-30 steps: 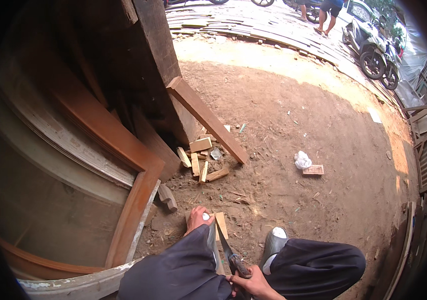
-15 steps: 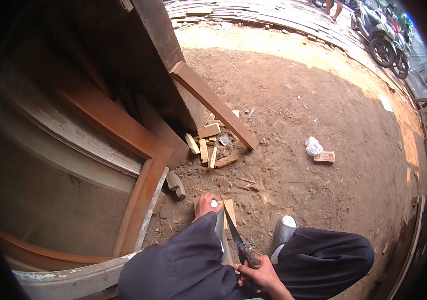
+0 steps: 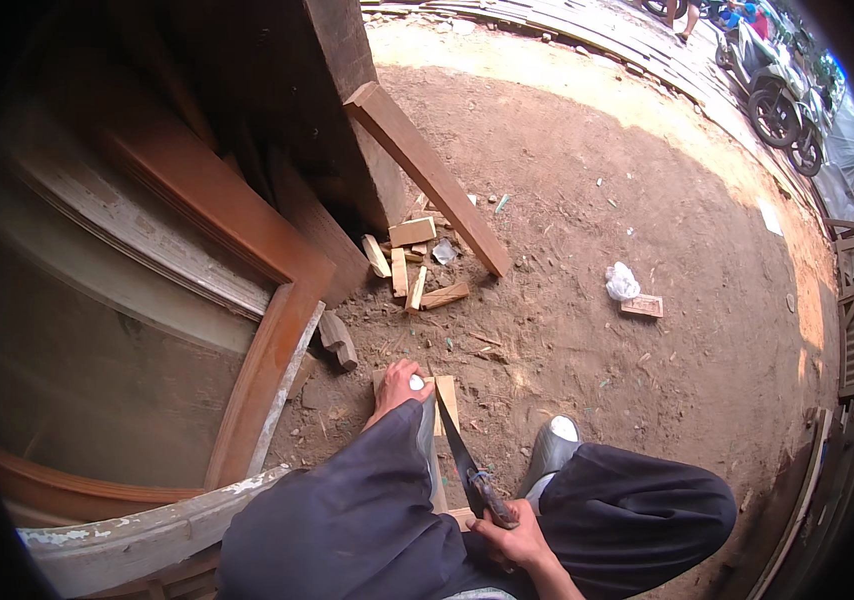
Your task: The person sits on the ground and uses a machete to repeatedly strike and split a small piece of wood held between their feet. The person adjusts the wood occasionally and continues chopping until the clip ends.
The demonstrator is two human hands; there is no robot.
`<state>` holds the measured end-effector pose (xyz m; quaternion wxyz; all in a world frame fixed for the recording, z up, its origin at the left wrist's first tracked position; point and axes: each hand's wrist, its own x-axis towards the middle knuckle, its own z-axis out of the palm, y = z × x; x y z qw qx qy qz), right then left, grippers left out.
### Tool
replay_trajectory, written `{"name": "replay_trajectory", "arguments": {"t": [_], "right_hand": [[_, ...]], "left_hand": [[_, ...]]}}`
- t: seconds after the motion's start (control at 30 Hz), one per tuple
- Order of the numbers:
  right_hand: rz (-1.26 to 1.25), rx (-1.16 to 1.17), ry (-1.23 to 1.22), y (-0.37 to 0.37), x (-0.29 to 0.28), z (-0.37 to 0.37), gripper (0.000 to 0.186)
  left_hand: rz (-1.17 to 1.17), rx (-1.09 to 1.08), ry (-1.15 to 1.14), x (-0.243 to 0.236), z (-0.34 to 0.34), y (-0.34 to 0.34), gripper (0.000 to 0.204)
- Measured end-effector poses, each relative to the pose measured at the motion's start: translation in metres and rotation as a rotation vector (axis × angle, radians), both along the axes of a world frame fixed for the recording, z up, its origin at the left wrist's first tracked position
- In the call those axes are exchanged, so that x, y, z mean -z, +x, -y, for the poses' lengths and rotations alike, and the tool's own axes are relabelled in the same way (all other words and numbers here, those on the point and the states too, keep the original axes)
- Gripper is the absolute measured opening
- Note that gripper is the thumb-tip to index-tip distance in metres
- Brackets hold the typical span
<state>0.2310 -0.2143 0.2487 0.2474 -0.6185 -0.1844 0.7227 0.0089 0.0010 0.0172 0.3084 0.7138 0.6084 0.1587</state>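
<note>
In my right hand (image 3: 517, 540), closed round its brown handle, is a hand saw (image 3: 462, 450) with a long dark blade tapering away from me. The blade lies along the right side of a pale wooden board (image 3: 447, 405) on the ground between my feet. My left hand (image 3: 399, 390) is curled over the far end of the board, beside the toe of my left shoe (image 3: 417, 382); some of its fingertips are hidden. My left shoe seems to rest on the board, mostly covered by my dark trouser leg (image 3: 357, 500). My right shoe (image 3: 553, 450) stands on the dirt.
Several wood offcuts (image 3: 412, 233) lie ahead, near a leaning plank (image 3: 432, 180). Wooden frames (image 3: 277, 370) stand close on my left. A white plastic bag (image 3: 622, 281) and a brick (image 3: 643, 306) sit ahead right. Stacked boards (image 3: 817, 500) line the right; motorbikes (image 3: 772, 95) stand far right.
The whole scene has slid up slightly in the picture as my head moved. Both hands keep their holds; the saw has shifted only a little against the board.
</note>
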Motion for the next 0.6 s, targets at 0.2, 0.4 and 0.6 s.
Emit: {"name": "replay_trajectory", "arguments": {"t": [0.2, 0.4, 0.6], "right_hand": [[-0.004, -0.017, 0.051, -0.003, -0.03, 0.047, 0.038], [0.057, 0.091, -0.01, 0.005, -0.011, 0.045, 0.035], [0.203, -0.039, 0.139, -0.012, 0.016, 0.045, 0.034]], "left_hand": [[-0.002, -0.023, -0.026, -0.002, 0.0, 0.001, 0.026], [-0.009, -0.031, -0.069, -0.004, -0.001, 0.004, 0.027], [0.012, -0.02, 0.0, -0.003, 0.001, -0.006, 0.028]]}}
